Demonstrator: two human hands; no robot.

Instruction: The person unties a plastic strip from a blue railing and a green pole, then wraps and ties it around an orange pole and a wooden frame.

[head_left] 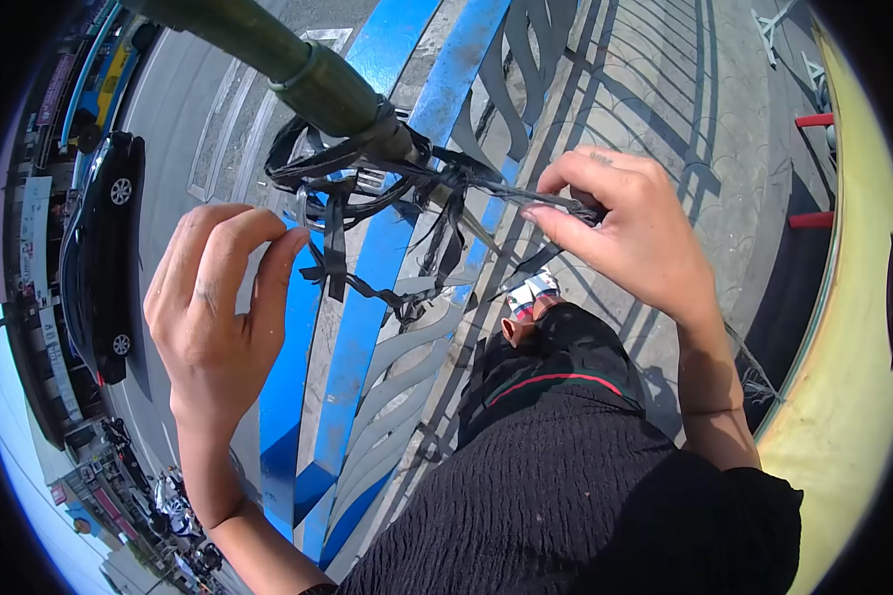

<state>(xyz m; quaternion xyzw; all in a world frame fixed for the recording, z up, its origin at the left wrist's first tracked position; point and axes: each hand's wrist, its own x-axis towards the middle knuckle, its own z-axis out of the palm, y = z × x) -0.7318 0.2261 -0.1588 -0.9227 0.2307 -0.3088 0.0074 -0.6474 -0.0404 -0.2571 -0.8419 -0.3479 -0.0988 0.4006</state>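
Observation:
A dark green pole (313,84) slants in from the top left, and black strips (337,238) are wrapped and knotted around its lower end at a blue metal railing (367,297). My right hand (625,213) pinches a black strip (496,186) between thumb and fingers, drawn out sideways from the knot. Left of the knot, my left hand (218,297) has its thumb and forefinger pressed together; whatever they hold, if anything, is too small to make out. Loose strip ends dangle between my hands, below the knot.
Grey wavy bars (397,367) fill the railing. Beyond it runs a road with a black car (99,258) and parked motorbikes (174,506). On my side is a paved walkway (665,99) striped by railing shadows. A yellow surface (824,446) with red bars (814,120) stands at right.

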